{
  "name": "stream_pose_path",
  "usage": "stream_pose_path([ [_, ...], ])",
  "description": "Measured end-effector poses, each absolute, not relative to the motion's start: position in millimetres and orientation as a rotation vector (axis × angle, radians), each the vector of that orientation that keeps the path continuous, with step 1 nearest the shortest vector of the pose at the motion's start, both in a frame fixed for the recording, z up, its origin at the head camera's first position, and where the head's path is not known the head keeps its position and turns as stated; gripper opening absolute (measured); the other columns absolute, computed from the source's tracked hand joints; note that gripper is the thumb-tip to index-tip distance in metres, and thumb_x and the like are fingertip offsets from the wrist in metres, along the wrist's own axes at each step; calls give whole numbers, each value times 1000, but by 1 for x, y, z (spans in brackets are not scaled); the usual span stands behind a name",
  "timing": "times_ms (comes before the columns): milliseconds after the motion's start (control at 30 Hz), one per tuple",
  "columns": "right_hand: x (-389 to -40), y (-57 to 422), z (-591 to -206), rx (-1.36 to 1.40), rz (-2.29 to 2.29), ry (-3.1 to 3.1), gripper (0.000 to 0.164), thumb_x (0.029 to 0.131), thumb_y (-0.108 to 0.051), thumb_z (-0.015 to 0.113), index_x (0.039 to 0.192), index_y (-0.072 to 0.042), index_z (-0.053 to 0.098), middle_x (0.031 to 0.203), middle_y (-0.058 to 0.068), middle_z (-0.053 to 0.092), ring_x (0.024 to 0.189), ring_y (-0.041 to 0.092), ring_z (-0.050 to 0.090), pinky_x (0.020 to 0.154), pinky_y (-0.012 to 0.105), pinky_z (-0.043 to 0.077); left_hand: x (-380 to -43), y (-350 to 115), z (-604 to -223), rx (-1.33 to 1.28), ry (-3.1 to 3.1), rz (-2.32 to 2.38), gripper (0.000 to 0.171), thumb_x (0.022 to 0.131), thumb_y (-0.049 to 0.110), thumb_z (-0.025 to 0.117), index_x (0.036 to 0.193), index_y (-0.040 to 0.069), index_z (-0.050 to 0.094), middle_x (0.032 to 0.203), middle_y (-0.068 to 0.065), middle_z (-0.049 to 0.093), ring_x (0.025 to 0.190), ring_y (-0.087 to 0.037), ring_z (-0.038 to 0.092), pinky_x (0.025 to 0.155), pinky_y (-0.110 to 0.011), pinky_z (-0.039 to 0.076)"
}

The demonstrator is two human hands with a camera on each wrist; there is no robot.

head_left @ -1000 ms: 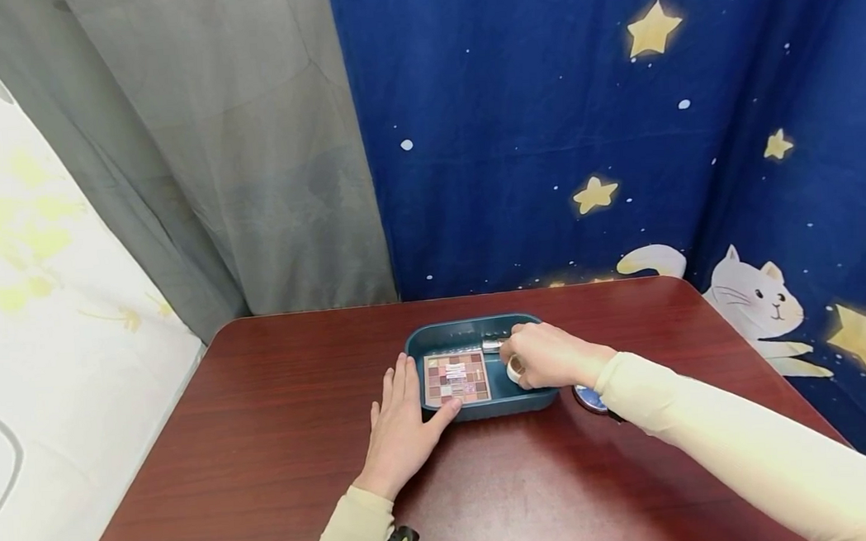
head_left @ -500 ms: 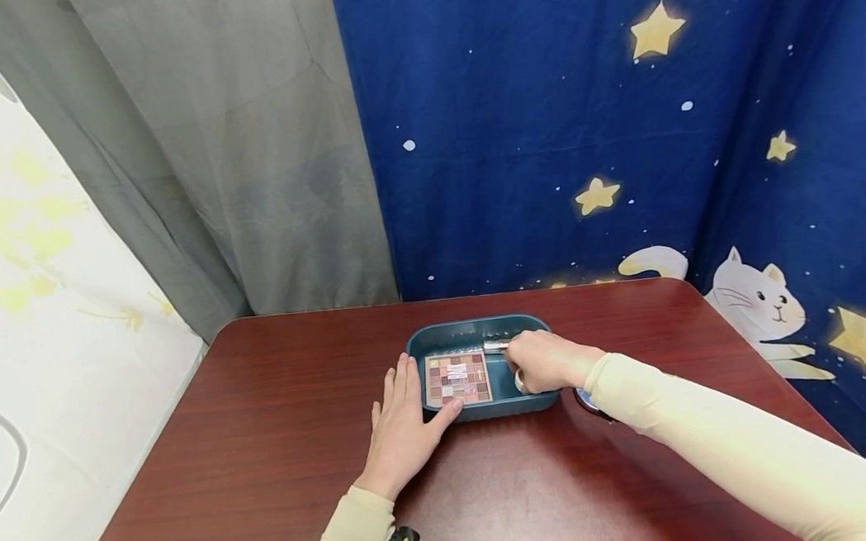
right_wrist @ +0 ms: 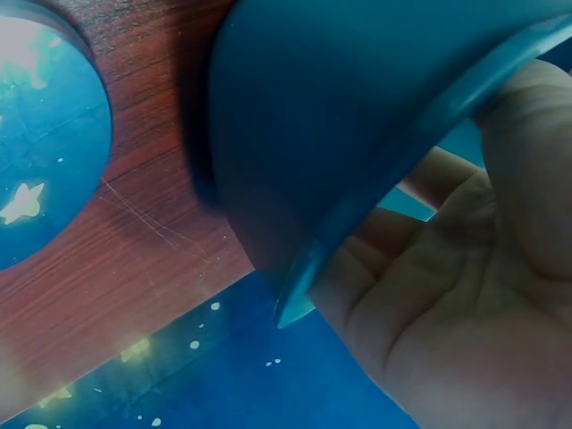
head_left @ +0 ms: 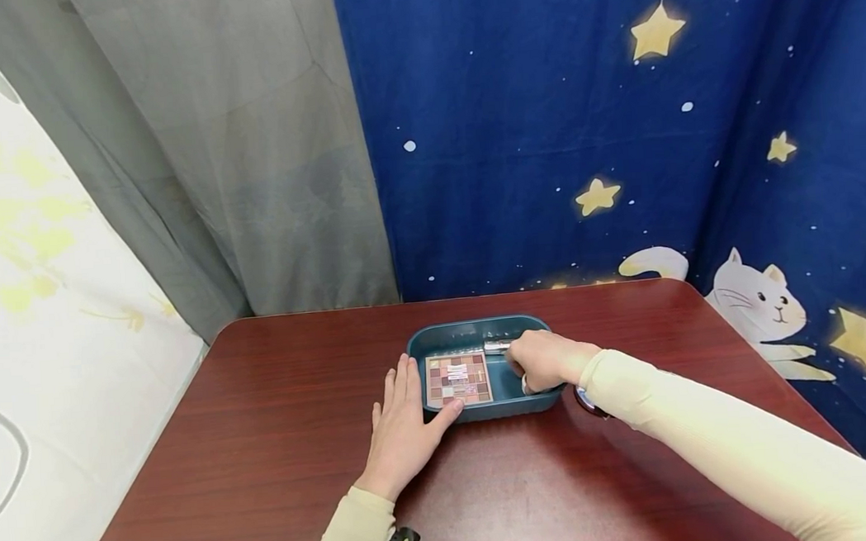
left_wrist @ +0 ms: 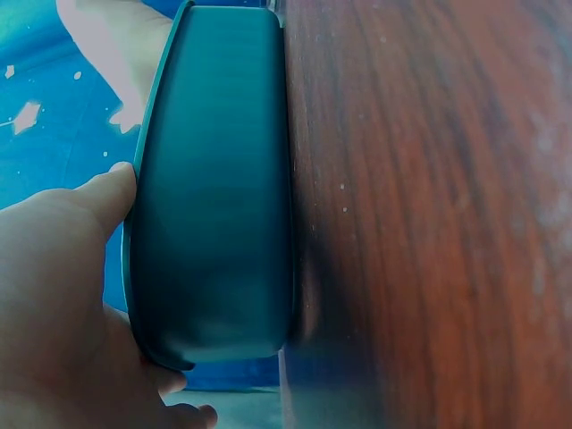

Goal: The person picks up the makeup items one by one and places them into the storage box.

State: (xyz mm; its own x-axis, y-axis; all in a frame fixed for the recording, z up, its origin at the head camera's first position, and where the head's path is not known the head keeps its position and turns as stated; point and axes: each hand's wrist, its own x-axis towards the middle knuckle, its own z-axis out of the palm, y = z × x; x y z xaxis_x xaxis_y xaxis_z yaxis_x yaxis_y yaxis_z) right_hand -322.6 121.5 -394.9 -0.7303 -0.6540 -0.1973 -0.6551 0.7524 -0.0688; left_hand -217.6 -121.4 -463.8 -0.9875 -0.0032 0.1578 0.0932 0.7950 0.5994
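A dark teal plastic basin (head_left: pixel 479 412) stands on the table, and an eyeshadow palette (head_left: pixel 458 381) lies in its left half. My left hand (head_left: pixel 402 438) rests with straight fingers along the basin's left end, thumb at the front rim. In the left wrist view the left thumb (left_wrist: pixel 112 192) touches the rim. My right hand (head_left: pixel 550 360) reaches down into the basin's right end, fingers curled around a small white round object (head_left: pixel 526 386), mostly hidden. A shiny silver tube (head_left: pixel 497 346) lies by the back wall, beside the right knuckles. The right fingertips are hidden behind the basin wall in the right wrist view.
A round mirror (right_wrist: pixel 49 143) lies on the reddish-brown wooden table (head_left: pixel 287 445), just right of the basin and partly under the right forearm in the head view. Grey and blue star-patterned curtains (head_left: pixel 499 134) hang behind the table's far edge.
My right hand has shifted slightly right and lower inside the basin, with the white round object now more covered. The left hand and the palette stay in place.
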Motion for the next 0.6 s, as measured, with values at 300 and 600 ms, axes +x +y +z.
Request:
stream_pose_path([
  [300,-321,120,-394,-1002,6,2707,26,77,-3,81,70,-15,59,66,-3,55,61,16,51,59,32,45,-217,-121,-465,-80,-2840,-953,104,89,73,56,163,12,15,169,-2,5,154,-29,5,111,-71,17],
  [600,-324,117,-395,-955,55,2703,27,75,-8,86,68,-17,61,65,-5,57,63,13,54,61,32,50,-217,-121,-465,-74,-2829,-960,103,89,70,58,162,10,17,169,-4,8,154,-32,7,110,-72,16],
])
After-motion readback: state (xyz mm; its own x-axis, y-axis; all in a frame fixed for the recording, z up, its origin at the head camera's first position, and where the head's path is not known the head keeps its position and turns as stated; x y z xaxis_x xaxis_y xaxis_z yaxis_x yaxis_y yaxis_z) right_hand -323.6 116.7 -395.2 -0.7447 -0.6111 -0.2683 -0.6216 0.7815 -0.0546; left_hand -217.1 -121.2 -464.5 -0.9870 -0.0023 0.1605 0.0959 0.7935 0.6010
